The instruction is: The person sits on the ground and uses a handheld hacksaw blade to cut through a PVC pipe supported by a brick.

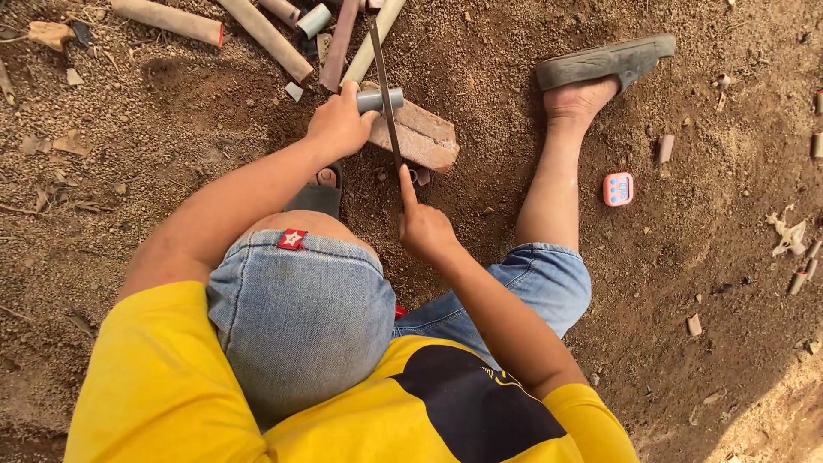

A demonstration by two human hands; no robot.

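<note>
Left hand [340,124] curls its fingers around a short grey plastic pipe [380,100] lying on a reddish brick [424,137]; right hand [423,227] grips a thin saw blade [386,90], index finger extended; an unclamped pipe could roll, letting the blade skid toward the fingers.

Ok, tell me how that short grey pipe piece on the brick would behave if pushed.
The grey pipe piece is round, so it would likely roll off the sloping brick without the left hand steadying it. Probably light, stiff plastic.

A small pink timer [617,189] on the dirt, pipe offcuts [168,20] scattered beyond, grey sandal [605,61] nearby
</note>
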